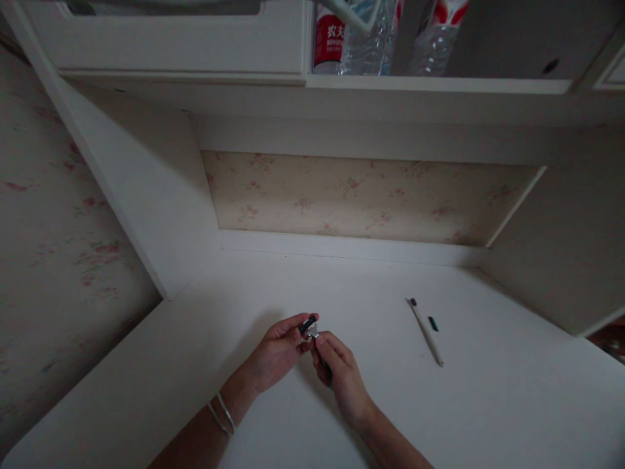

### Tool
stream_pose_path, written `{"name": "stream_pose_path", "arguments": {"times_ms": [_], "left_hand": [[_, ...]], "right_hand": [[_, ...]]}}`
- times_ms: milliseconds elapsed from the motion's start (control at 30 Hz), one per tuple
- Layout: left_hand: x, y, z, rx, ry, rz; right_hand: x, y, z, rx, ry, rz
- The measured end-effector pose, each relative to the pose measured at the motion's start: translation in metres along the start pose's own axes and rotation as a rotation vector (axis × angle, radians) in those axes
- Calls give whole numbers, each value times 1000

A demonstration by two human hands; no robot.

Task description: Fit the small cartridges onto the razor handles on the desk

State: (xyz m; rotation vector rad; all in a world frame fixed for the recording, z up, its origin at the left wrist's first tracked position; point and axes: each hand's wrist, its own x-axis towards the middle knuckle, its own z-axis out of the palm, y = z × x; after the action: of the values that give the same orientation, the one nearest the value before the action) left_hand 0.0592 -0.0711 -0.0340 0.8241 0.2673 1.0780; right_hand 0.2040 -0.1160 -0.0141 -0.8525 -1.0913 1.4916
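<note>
Head view: left hand [279,348] and right hand [342,371] pinch one small dark object [308,326] between fingertips, held just above the desk [488,404], its long axis pointing toward 2 o'clock, the left hand nearer.

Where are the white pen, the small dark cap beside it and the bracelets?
white pen [426,332], head view, middle of barrel
small dark cap [433,323], head view, its middle
bracelets [222,415], head view, on left wrist

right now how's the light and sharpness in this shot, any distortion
Head view: dim, flat light; the left hand and right hand cast a soft shadow on the desk; the small dark part they hold is too blurred to identify; the shelf edges bow from wide-angle distortion.
</note>
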Motion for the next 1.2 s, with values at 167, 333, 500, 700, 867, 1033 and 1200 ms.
{"name": "stream_pose_path", "arguments": {"times_ms": [167,333,500,700,867,1033,1200], "left_hand": [[0,1,0,13,22,-10],[1,1,2,12,9,-6],[1,1,2,18,-8,1],[1,1,1,22,-12,-3],[1,1,2,33,0,-9],[1,1,1,30,0,1],[1,1,1,28,-4,-11]], "right_hand": [[-2,3,0,5,-19,-27],[-1,1,0,-30,-11,-35],[-1,-1,0,-73,0,-39],[0,0,-1,-97,13,-42],[0,0,-1,-103,18,-48],[0,2,-2,-110,10,-61],[0,4,-3,-122,12,-67]]}}
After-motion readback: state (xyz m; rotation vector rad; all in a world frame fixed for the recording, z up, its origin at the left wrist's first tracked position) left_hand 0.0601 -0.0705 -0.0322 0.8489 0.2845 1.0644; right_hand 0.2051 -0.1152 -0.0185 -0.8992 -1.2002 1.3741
